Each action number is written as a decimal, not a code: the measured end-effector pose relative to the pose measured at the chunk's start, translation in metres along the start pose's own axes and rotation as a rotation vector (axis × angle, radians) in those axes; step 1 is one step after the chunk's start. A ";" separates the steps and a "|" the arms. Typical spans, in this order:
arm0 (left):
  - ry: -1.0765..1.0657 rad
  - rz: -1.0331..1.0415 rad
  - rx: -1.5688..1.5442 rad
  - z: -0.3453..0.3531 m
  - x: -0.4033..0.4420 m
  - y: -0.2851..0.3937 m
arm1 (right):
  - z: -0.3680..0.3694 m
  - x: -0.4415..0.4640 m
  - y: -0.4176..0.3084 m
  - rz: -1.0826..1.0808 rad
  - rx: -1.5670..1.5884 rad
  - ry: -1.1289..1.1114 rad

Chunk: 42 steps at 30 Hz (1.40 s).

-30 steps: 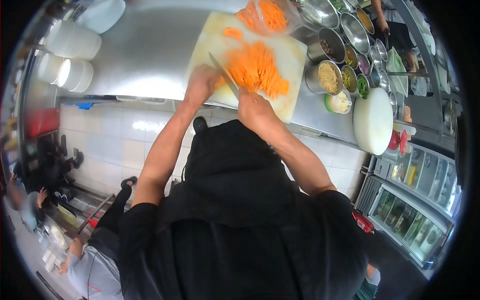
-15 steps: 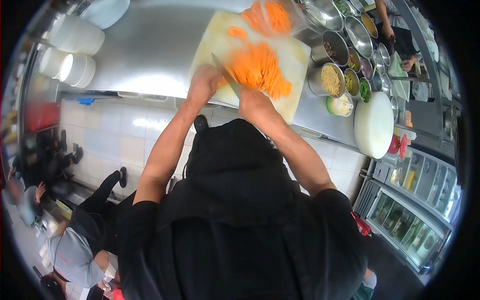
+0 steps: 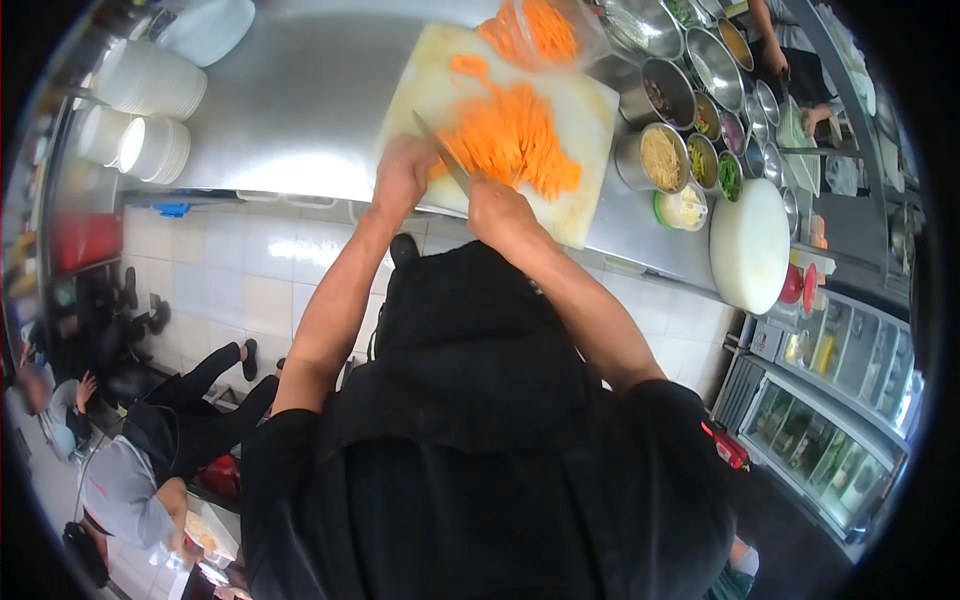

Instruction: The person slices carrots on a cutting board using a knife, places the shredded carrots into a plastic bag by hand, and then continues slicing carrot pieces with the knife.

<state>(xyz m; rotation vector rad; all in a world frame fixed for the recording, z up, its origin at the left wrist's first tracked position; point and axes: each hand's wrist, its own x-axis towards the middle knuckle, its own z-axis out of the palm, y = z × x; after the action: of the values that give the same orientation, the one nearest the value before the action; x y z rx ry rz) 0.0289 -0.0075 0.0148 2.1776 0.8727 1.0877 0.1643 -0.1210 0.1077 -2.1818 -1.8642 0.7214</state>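
My right hand (image 3: 503,210) is wrapped round the handle of a knife (image 3: 441,150), its blade slanting up and left over a white cutting board (image 3: 572,218). My left hand (image 3: 405,172) is closed beside the blade at the board's lower left, with a bit of orange showing by its fingers. What those fingers hold is hidden. A spread pile of sliced orange vegetable, like carrot, (image 3: 515,140) covers the middle of the board. At its top edge lies a clear bag of orange shreds (image 3: 545,32).
Metal bowls and pots of ingredients (image 3: 660,158) stand right of the board, near a thick round white block (image 3: 749,246). White bowls (image 3: 152,78) are stacked at left. Co-workers are at lower left and upper right; a glass-door fridge (image 3: 815,440) stands at right.
My right hand and the knife have shifted slightly left. My left hand stays nearly where it was. The co-worker in grey at lower left has moved and now bends over a tray.
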 end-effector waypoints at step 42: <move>0.026 0.006 0.041 0.003 -0.025 -0.015 | 0.009 -0.004 -0.006 0.009 0.028 -0.035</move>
<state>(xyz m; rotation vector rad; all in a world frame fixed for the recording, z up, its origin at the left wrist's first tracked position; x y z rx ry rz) 0.0150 -0.0166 -0.0095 2.2059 0.9082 1.1124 0.1545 -0.1255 0.1032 -2.1748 -1.8507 0.7873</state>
